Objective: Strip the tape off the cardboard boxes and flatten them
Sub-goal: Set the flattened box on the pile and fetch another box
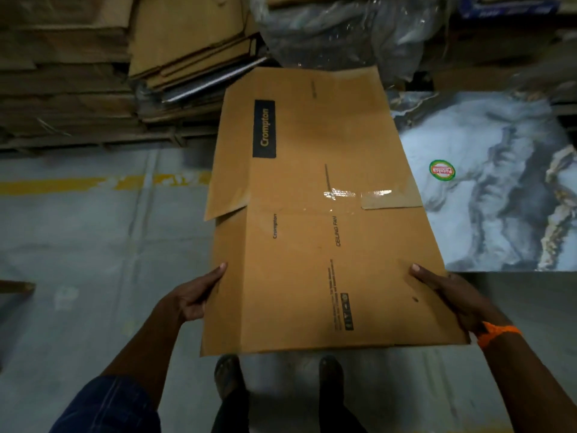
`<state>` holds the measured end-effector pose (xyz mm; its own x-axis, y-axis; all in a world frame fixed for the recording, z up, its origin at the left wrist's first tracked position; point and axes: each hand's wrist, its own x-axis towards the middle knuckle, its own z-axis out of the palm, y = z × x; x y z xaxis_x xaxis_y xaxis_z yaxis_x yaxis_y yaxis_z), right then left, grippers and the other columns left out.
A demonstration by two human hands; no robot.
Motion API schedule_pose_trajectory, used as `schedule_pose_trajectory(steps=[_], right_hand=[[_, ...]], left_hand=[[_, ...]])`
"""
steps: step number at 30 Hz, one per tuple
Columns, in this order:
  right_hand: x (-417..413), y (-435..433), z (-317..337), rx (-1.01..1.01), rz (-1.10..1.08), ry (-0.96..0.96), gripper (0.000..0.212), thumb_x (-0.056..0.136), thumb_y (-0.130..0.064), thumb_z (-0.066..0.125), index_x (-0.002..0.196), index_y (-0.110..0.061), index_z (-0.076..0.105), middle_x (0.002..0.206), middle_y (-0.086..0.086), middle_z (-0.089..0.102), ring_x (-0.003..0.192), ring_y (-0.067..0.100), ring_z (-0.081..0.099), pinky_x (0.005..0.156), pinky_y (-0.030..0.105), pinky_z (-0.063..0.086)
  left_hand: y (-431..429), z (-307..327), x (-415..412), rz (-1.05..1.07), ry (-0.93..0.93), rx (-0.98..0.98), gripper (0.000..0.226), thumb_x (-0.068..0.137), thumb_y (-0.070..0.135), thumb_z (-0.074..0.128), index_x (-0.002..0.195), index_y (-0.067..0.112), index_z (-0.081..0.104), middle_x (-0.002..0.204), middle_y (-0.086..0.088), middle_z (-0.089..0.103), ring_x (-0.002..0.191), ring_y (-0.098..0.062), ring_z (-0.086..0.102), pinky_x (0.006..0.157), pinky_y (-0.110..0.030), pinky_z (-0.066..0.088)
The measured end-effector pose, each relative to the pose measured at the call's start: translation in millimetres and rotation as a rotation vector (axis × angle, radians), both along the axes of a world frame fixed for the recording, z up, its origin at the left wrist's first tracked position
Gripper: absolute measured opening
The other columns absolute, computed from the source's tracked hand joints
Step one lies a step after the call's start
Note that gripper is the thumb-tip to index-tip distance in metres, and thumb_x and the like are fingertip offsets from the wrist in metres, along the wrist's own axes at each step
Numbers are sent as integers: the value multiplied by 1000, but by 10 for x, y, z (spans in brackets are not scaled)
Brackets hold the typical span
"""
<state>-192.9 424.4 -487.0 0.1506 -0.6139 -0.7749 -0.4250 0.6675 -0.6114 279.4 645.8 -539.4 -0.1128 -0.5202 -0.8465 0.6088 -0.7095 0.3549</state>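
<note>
While the box [312, 245] is held flat above the floor [93, 245], both hands grip its near end, one on each long edge. The left hand [190, 296] takes the left edge: its thumb lies straight along the top face, pointing away from the person, and the other fingers curl beneath the cardboard, mostly hidden. The right hand [452, 296] takes the right edge likewise, thumb stretched over the top face, the remaining fingers out of sight underneath. An orange band [496, 334] circles the right wrist.

The box is collapsed into one flat panel running away from the person, its far end near the stack [78, 89] of flattened cardboard at the upper left and the crumpled plastic [343, 26] at the top. A dark label [264, 129] sits on the far half. Clear tape [356, 195] glints across the middle crease, right of centre. On the left, a flap [228, 170] lifts slightly at the crease.

To the right lies a marbled slab [499, 198], its left edge hidden behind the box, bearing a round sticker [442, 170]. A yellow line [62, 184] crosses the floor on the left. Two feet [229, 375] show below the box's near edge.
</note>
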Motion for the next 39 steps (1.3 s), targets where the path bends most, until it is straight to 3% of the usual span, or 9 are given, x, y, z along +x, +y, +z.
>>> schedule_pose_trajectory(steps=[4,7,15,19,24,29,33,37,39], right_hand=[[-50,-38,260,144,-35,29,53,83,-37,70,125,-6,64,111,21,73,88,36,74,74,47,62],[-2,165,125,116,-15,123,75,66,-37,92,127,-4,65,116,20,72,100,38,72,86,54,59],[1018,1452,-169,148,-124,17,95,44,-37,100,127,-9,64,115,17,73,106,40,70,99,59,51],[1619,1843,80,-15,-239,53,68,56,-29,96,114,-7,69,98,12,78,89,35,74,77,43,58],[2234,2034,477,-144,-269,46,60,59,-27,91,111,-4,71,95,10,78,91,34,74,88,51,58],[3126,1725,713,-158,-150,-101,74,46,-29,99,110,-6,71,101,13,77,91,33,75,86,50,58],[3886,1229,860,-204,-82,-179,57,67,-16,91,118,-6,69,105,18,76,93,38,74,89,59,56],[4723,609,983,-244,2,-201,61,64,-18,91,117,-3,66,98,16,77,85,33,75,67,40,61],[5132,231,977,-260,19,-216,74,50,-24,100,113,-3,68,98,16,77,86,34,75,68,40,62]], left_hand=[[7,-13,-109,-54,-282,46,85,59,48,93,127,5,66,115,-19,74,104,-37,72,92,-52,57],[31,-173,37,21,-507,66,82,45,50,98,109,7,72,98,-13,78,90,-33,75,85,-52,60],[309,142,1318,-78,-527,-56,45,75,34,86,110,9,71,100,-12,78,95,-32,74,77,-38,58],[504,375,1798,18,-644,-126,48,70,38,90,107,10,75,98,-9,79,94,-30,75,87,-46,60],[881,774,2313,152,-694,-172,38,73,35,89,100,13,74,92,-7,79,85,-25,77,77,-39,61],[1239,1066,2929,320,-764,-135,35,76,32,86,99,10,72,88,-10,79,84,-30,76,75,-41,61],[1207,1272,3473,419,-814,-129,44,74,34,86,102,3,72,86,-13,78,82,-34,76,75,-45,61],[858,1400,4115,505,-863,-161,37,80,30,83,102,3,71,84,-13,78,79,-33,75,69,-39,60],[543,1395,4480,531,-874,-176,39,80,30,83,105,3,70,87,-14,78,81,-33,75,71,-40,60]])
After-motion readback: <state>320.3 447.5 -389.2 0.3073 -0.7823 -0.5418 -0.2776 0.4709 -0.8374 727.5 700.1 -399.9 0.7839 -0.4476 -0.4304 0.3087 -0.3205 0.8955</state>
